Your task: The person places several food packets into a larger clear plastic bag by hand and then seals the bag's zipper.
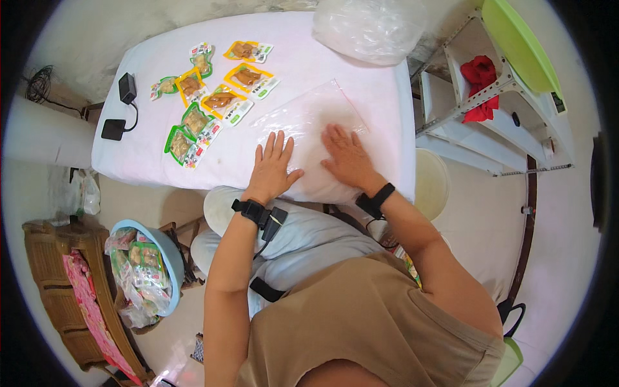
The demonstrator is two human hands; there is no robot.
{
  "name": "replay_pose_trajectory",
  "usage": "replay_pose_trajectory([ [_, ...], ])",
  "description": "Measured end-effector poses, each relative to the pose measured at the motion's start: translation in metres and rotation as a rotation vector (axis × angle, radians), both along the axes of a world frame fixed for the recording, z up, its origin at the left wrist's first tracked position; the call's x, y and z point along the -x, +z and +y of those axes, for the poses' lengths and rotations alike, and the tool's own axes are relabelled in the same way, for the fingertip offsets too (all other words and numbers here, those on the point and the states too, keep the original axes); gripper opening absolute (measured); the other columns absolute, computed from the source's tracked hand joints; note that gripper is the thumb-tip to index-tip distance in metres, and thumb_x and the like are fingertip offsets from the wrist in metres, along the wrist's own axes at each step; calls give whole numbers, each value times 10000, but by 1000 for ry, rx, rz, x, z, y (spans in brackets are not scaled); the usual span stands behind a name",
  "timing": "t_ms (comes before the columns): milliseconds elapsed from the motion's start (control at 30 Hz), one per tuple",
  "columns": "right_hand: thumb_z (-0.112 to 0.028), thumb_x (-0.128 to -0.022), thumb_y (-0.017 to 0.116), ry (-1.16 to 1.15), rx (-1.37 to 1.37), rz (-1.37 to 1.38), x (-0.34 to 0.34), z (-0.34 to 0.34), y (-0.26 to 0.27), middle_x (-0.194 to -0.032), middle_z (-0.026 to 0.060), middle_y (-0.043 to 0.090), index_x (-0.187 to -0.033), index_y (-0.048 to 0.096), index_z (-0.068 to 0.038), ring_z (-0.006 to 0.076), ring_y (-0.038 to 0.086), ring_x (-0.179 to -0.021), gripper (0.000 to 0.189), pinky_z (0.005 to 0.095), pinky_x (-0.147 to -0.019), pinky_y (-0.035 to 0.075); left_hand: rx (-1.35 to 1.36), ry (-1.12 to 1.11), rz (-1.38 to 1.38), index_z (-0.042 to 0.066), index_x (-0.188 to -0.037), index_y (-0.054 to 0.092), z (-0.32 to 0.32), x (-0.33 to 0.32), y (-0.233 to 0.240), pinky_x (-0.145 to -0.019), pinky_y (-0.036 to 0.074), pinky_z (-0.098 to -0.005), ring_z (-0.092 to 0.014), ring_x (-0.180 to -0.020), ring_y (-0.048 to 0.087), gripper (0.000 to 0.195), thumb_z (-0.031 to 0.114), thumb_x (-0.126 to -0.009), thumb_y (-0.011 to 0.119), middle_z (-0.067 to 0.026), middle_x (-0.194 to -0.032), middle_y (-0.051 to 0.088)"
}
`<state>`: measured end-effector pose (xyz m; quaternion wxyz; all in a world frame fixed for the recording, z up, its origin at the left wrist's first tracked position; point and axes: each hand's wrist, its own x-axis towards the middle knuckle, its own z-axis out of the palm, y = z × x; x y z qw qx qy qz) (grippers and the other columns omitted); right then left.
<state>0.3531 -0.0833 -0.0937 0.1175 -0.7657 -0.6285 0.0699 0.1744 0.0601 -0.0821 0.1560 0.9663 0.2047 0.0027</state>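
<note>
A clear plastic bag [309,111] with a thin red line along one edge lies flat on the white-covered table [159,63]. My left hand [273,167] rests palm down at the bag's left part, fingers spread and thumb out. Palm down on the bag's right part is my right hand [348,157], its fingers slightly apart. Neither hand grips anything. To the left lie several sealed food packs: yellow-edged packs [221,100] with brown pieces inside, and green-edged packs [196,121] with pale pieces. Some of the packs overlap.
A bundle of clear plastic bags [370,31] sits at the table's back right. A black adapter [127,88] with a cable lies at the left. A blue basin [176,261] full of packs stands lower left. Metal shelving [464,111] holding a red cloth [478,87] stands right.
</note>
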Motion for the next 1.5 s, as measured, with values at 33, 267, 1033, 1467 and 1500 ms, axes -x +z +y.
replay_pose_trajectory([
  [33, -398, -876, 487, -59, -17, -2, -9, -4, 0, -1465, 145, 253, -1361, 349, -35, 301, 210, -1363, 621, 536, -1065, 200, 10, 10, 17, 38, -1400, 272, 0, 0, 1, -1061, 175, -561, -360, -1379, 121, 761, 409, -820, 595, -214, -1470, 183],
  [267, -373, -878, 498, -201, 74, -100, -21, -4, 13, -1458, 172, 251, -1370, 335, -37, 338, 203, -1359, 617, 574, -1054, 186, -6, 23, -28, 53, -1402, 280, 4, 2, -2, -1063, 172, -558, -342, -1378, 136, 756, 427, -819, 584, -195, -1474, 194],
  [1033, -479, -889, 435, -169, 84, -70, -66, 90, 5, -1492, 144, 181, -1413, 266, -59, 287, 118, -1392, 692, 577, -1077, 102, -137, 272, -69, 67, -1386, 325, 32, -17, -11, -1030, 183, -607, -340, -1370, 162, 689, 412, -839, 563, -161, -1469, 237],
  [1467, -485, -869, 482, -81, 107, -130, -60, 34, 9, -1486, 181, 168, -1416, 291, -137, 345, 129, -1381, 677, 603, -1055, 124, -163, 270, -89, 58, -1383, 331, 33, -12, -16, -1038, 174, -600, -340, -1370, 160, 691, 428, -843, 550, -161, -1468, 240],
  [1500, -485, -869, 482, -85, 104, -132, -66, 31, 8, -1486, 181, 168, -1416, 291, -137, 345, 129, -1381, 677, 603, -1055, 124, -165, 267, -92, 58, -1383, 331, 34, -13, -16, -1038, 174, -600, -340, -1370, 160, 691, 428, -843, 550, -161, -1468, 240],
])
